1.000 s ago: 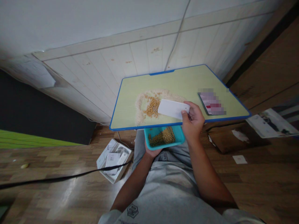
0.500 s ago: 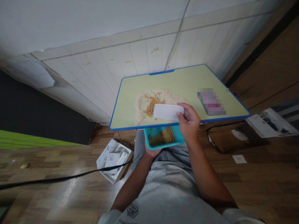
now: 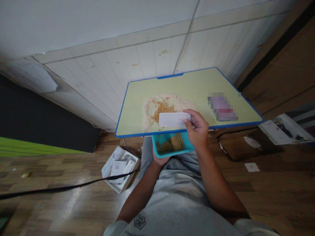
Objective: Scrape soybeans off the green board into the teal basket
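My right hand [image 3: 198, 129] grips a flat white rectangular piece [image 3: 171, 120] by its right end, thumb on the near face. That piece is held at the near side of a heap of yellow soybeans [image 3: 162, 108] on the tabletop. Pale grains [image 3: 180, 102] lie spread around and behind the soybeans. Below the table's front edge, my left hand [image 3: 161, 160] holds a turquoise plastic tray [image 3: 176, 154] from underneath, its fingers mostly hidden. Inside the tray are green beans [image 3: 166, 147] and paler round beans [image 3: 178, 141].
The pale green table [image 3: 142, 88] has a blue rim and stands near a panelled wall. A pixelated flat object [image 3: 223, 108] lies on its right side. On the floor sits an open white box [image 3: 120, 172] with papers, crossed by a black strap [image 3: 73, 187]. Cardboard [image 3: 238, 144] is at right.
My right hand and the white piece have shifted slightly left and a little toward me. The tray and my left hand look unmoved.
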Available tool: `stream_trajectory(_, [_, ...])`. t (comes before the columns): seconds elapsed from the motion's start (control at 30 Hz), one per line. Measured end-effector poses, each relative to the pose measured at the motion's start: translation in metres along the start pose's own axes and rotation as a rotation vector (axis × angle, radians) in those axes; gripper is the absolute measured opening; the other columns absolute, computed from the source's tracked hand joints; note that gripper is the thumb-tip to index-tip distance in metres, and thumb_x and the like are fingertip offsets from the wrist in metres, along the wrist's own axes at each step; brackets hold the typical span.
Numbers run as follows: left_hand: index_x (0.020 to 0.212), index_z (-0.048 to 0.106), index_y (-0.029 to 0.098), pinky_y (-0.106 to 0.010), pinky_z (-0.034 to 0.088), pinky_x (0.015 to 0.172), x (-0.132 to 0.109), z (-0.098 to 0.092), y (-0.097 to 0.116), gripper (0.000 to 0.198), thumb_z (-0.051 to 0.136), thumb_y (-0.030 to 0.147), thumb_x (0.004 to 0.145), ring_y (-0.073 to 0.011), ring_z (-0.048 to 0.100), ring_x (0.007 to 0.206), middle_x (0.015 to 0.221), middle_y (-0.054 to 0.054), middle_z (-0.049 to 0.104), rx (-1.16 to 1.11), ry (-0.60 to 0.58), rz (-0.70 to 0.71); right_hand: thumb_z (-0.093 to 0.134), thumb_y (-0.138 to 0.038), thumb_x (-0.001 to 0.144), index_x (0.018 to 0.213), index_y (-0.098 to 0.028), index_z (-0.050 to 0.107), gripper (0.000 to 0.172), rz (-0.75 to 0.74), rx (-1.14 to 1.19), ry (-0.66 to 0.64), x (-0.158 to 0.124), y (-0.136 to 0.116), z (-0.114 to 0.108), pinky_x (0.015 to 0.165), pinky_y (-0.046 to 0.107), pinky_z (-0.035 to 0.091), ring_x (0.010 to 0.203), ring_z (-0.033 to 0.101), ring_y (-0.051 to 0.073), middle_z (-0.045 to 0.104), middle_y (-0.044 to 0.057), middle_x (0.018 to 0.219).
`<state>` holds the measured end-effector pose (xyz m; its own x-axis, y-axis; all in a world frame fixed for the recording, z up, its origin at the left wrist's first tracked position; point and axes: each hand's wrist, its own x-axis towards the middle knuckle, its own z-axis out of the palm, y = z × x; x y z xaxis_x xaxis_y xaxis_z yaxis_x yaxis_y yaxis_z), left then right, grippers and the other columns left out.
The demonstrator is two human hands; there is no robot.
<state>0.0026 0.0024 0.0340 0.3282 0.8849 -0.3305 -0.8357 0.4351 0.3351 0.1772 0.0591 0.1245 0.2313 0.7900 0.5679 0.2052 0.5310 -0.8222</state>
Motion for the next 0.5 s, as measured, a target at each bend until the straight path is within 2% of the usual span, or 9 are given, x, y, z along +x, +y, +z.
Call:
stream_trajectory(0.17, [0.185,0.051,0.026,-0.064,0.024,0.154,0.0000,0.0045,0.0005,0.082,0.041,0.071,0.117,-0.0401,0.039,0.184,0.187,-0.004,0.061,-0.008,-0.005,0.000,0.074,-0.043,0.106,0.127,-0.027,0.087,0.029,-0.005,0.012,-0.014,-0.0001,-0.0011,-0.0001,0.094,0.042,0.071,0.107,0.085,0.028,0.090,0.008,0.118])
stream_trajectory(0.23, [0.186,0.049,0.026,-0.062,0.026,0.154,0.0003,0.0055,0.0007,0.082,0.043,0.070,0.117,-0.0393,0.041,0.183,0.186,-0.004,0.061,-0.005,-0.005,-0.001,0.074,-0.045,0.106,0.126,-0.027,0.087,0.030,-0.011,0.010,-0.014,-0.0002,-0.0015,0.0001,0.093,0.042,0.071,0.107,0.085,0.029,0.090,0.008,0.117])
stream_trajectory(0.37, [0.191,0.037,0.028,-0.062,0.023,0.154,0.0006,0.0045,0.0012,0.081,0.032,0.068,0.121,-0.0358,0.041,0.183,0.189,-0.003,0.057,-0.012,0.026,-0.022,0.074,-0.043,0.104,0.125,-0.027,0.087,0.029,-0.015,0.015,-0.015,0.0000,-0.0018,0.0008,0.093,0.041,0.071,0.107,0.085,0.028,0.090,0.007,0.117])
stream_trajectory(0.5, [0.191,0.039,0.029,-0.065,0.021,0.154,0.0008,0.0028,0.0012,0.080,0.032,0.067,0.120,-0.0368,0.044,0.182,0.189,-0.005,0.058,-0.023,0.039,-0.038,0.075,-0.039,0.100,0.123,-0.028,0.087,0.027,0.000,0.023,-0.014,0.0006,-0.0019,0.0009,0.093,0.042,0.070,0.105,0.085,0.029,0.091,0.006,0.116])
